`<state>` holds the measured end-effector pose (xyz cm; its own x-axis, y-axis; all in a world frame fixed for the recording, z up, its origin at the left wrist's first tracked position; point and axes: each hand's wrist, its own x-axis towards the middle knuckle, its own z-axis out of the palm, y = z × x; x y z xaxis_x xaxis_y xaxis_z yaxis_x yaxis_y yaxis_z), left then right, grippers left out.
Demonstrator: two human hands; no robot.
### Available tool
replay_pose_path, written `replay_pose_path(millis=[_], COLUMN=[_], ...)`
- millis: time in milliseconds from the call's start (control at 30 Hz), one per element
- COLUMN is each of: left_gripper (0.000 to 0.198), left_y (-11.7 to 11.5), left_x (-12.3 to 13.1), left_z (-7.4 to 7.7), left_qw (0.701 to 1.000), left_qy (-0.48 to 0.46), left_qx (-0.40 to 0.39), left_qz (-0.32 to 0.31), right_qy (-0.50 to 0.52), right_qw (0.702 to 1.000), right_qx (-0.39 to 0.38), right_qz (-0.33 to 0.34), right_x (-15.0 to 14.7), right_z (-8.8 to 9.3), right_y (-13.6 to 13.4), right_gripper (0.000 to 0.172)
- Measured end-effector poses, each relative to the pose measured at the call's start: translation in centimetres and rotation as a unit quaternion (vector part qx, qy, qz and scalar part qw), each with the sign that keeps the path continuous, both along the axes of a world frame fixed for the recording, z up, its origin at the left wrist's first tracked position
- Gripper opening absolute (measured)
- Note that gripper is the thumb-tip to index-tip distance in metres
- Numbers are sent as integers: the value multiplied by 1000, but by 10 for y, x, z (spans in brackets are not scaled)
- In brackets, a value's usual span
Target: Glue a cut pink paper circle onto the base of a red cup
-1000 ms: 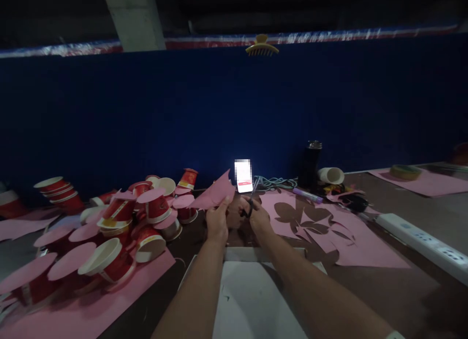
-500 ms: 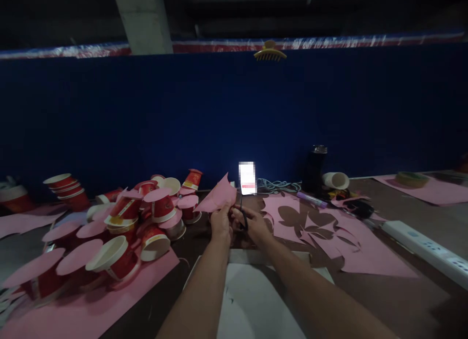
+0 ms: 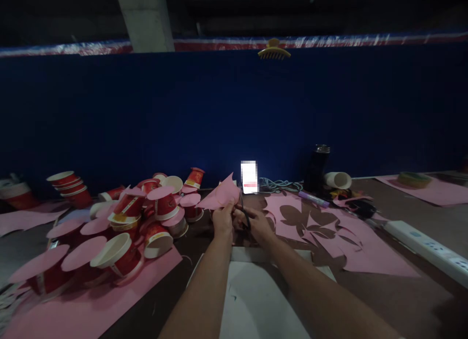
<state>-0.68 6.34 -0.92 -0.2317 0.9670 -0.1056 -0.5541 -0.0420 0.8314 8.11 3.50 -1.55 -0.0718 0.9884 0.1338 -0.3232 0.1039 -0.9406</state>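
Note:
My left hand (image 3: 224, 222) is closed on the lower edge of a piece of pink paper (image 3: 221, 194), which has a pointed top corner and a faint curved line on it. In my right hand (image 3: 259, 227) are dark-handled scissors (image 3: 246, 217), my fingers wrapped round the handles. The blades point up, beside the paper's right edge; how far they are apart I cannot make out. Both hands are close together above the far rim of a white open box (image 3: 263, 300). To their right lies a pink sheet (image 3: 373, 246) with petal-shaped holes cut out.
Red paper cups (image 3: 163, 207), several topped with pink paper discs, crowd the left side. Behind my hands stands a lit phone (image 3: 249, 177) beside a coiled cable (image 3: 280, 185). A dark flask (image 3: 317, 168), purple marker (image 3: 313, 199) and white power strip (image 3: 427, 249) are at the right.
The whole view has shifted slightly, so everything sits a little further right. My hands, the scissors and the pink paper keep nearly the same pose.

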Motion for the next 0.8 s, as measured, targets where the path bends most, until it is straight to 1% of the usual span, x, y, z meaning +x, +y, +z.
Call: replay_pose_path(millis=[100,300,467,600,700,800], left_gripper=[34,33,34,37,39,39], left_y=[0,0,5,6,5,3], left_x=[1,1,1,1,1,2], left_z=[-1,-4,-10,-14,-14,-11], left_qw=[1000,1000,999,999,999,999], left_qy=[-14,-6,9,23,32,30], left_qx=[8,14,29,25,17,6], left_qz=[5,8,14,15,17,21], right_qy=[-2,-16,-19,-27,-24,-26], right_qw=[1000,1000,1000,999,999,999], right_qx=[3,8,7,17,18,16], right_qz=[-3,-10,-21,-35,-31,-29], right_x=[1,2,1,2,2,1], right_z=[-1,-5,-7,-11,-12,-9], right_y=[1,3,4,6,8,6], right_gripper=[48,46,46,48,49,49])
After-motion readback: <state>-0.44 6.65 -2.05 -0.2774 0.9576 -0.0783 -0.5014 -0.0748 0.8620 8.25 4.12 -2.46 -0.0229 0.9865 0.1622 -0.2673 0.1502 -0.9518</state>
